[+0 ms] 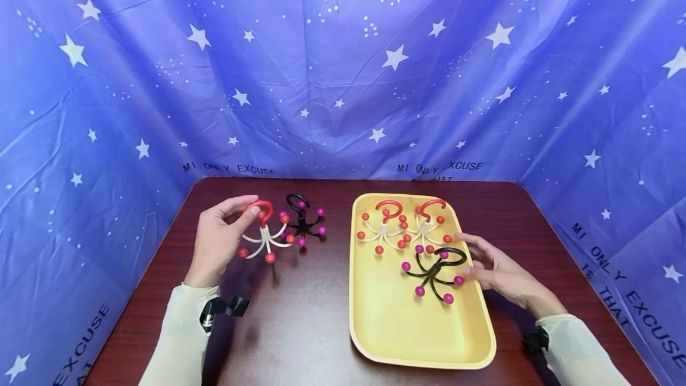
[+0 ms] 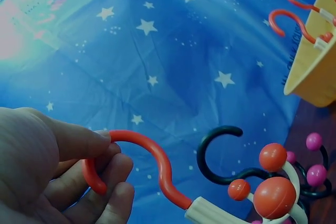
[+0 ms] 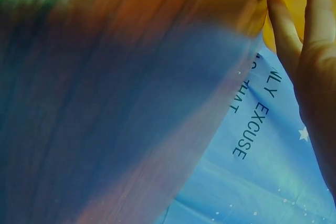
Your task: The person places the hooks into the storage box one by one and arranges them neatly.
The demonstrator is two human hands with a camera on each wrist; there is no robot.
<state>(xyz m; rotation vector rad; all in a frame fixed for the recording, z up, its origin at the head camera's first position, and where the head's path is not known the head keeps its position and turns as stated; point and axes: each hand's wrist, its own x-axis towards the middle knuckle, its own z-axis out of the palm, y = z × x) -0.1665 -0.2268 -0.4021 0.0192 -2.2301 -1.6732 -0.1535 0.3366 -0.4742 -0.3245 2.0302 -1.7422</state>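
My left hand (image 1: 224,237) pinches the red curved top of a white multi-arm hanger hook with red ball tips (image 1: 265,240), seen held up over the table. In the left wrist view, thumb and fingers close round that red curve (image 2: 144,141). Just behind it is a black multi-arm hook with magenta balls (image 1: 302,225). On the right, a yellow tray (image 1: 386,320) contains two white hooks with red tops, one at left (image 1: 383,230) and one at right (image 1: 426,228), plus a black hook (image 1: 431,273). My right hand (image 1: 506,276) touches the tray's right rim with extended fingers.
The dark reddish-brown table (image 1: 300,326) is bordered by a blue curtain (image 1: 321,76) printed with stars and lettering at the back and both sides. The tray's raised wall (image 2: 310,77) shows at the left wrist view's right edge.
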